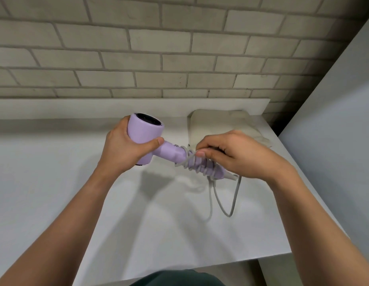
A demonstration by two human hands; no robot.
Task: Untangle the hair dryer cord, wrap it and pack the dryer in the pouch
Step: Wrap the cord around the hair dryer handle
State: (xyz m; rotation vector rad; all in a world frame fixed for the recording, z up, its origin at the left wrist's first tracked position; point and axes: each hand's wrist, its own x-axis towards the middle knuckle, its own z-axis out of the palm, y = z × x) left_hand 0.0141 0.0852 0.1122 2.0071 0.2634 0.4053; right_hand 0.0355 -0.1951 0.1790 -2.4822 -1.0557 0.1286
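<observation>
We see our left hand (125,145) and right hand (237,153) bare, forearms unsleeved, and a dark green garment (177,278) at bottom edge.

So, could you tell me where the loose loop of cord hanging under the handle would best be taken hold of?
Probably at the bottom of the loop, where the cord hangs free above the table, coming from below and the right. Higher up, its strands run under the right hand into the coils on the hair dryer handle, which the left hand steadies.
</observation>
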